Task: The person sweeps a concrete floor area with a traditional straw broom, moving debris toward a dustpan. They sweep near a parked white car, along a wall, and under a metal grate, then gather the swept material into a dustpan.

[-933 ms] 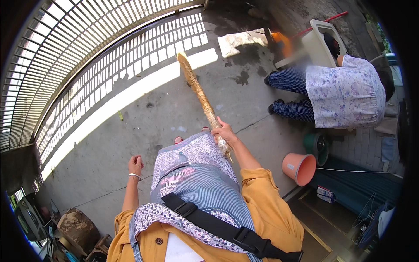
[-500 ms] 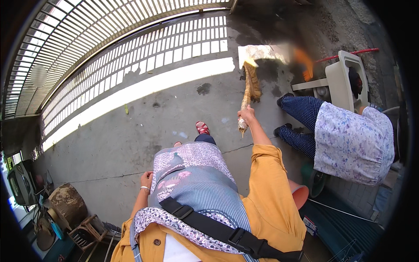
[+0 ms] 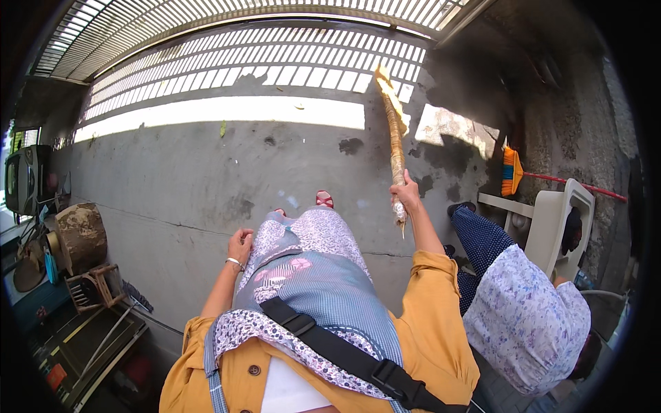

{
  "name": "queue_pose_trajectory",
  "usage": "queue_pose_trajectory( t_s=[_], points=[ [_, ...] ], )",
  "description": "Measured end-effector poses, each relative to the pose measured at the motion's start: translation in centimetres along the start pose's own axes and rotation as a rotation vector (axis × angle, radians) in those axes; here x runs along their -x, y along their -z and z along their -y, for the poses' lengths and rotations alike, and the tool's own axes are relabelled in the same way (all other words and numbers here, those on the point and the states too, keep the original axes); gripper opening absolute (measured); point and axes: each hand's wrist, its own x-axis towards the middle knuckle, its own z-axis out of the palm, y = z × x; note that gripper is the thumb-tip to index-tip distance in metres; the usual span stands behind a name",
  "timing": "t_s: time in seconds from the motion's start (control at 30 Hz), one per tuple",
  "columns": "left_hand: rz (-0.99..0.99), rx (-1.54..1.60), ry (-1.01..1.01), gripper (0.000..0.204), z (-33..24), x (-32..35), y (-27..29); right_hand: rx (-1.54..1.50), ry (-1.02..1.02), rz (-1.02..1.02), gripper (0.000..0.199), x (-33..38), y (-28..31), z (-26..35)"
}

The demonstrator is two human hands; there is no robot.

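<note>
My right hand [image 3: 406, 193] is closed round the wrapped handle end of a short straw broom [image 3: 397, 148]. The broom points away from me over the concrete floor, its yellowish bristles at the far end in the sunlight. Whether the bristles touch the floor I cannot tell. My left hand [image 3: 241, 246], with a bracelet at the wrist, hangs beside my patterned apron [image 3: 310, 272]. Its fingers are loosely bent and apart, and no object shows in it.
On the right a person in a flowered smock [image 3: 530, 310] bends by a pale sink [image 3: 551, 227]. An orange broom [image 3: 511, 172] with a red handle lies near the wall. Metal bars [image 3: 227, 17] stand ahead. A log stump [image 3: 81, 237] and small wooden stool [image 3: 107, 286] are at left.
My view has turned to the right. The straw broom has swung, with its bristle end now farther ahead; my right hand still grips it. The bent person now appears lower in view.
</note>
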Motion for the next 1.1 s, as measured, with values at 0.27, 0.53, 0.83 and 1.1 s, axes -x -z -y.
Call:
queue_pose_trajectory(
  t_s=[0.27, 0.53, 0.83, 1.1],
  points=[
    [-0.252, 0.084, 0.187, 0.015, 6.9, 6.5, 1.4, -0.062, -0.073, 0.069, 0.074, -7.9, -14.9, 4.0],
    [-0.333, 0.041, 0.226, 0.016, 9.9, 7.9, 1.8, 0.028, -0.116, 0.582, 0.087, 0.6, -27.3, 5.1],
    [-0.303, 0.170, 0.197, 0.016, 10.8, 6.0, 4.0, -0.223, -0.174, 0.452, 0.085, 10.9, -21.3, 4.2],
    [-0.282, 0.127, 0.237, 0.017, 15.9, 8.8, 10.5, -0.489, -0.426, 0.212, 0.091, 14.7, -29.9, -3.7]
  ],
)
